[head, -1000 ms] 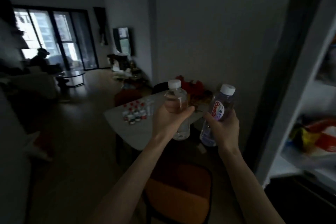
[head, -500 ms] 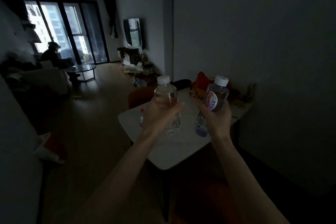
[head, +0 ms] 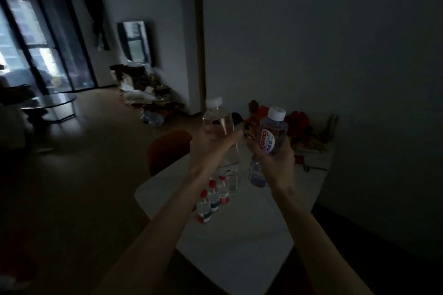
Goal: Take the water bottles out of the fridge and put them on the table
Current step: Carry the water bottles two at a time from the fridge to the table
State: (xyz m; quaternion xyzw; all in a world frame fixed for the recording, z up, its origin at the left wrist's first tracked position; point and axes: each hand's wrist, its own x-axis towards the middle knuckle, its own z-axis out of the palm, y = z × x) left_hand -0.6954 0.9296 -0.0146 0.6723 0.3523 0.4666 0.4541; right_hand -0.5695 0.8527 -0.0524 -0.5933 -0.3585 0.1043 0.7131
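Your left hand (head: 211,148) grasps the clear bottle (head: 221,136) and your right hand (head: 275,163) the labelled bottle (head: 269,143), both upright above the table (head: 239,242), so lower them straight down.

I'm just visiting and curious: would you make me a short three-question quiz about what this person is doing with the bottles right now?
1. True or false: both bottles already stand on the white table.
2. Which hand holds the bottle with the printed label? A) left B) right C) neither
3. What colour are the caps of the small bottles grouped on the table?

Key:
1. False. The left hand grips the clear bottle and the right hand grips the labelled one, both held above the table.
2. B.
3. Red.
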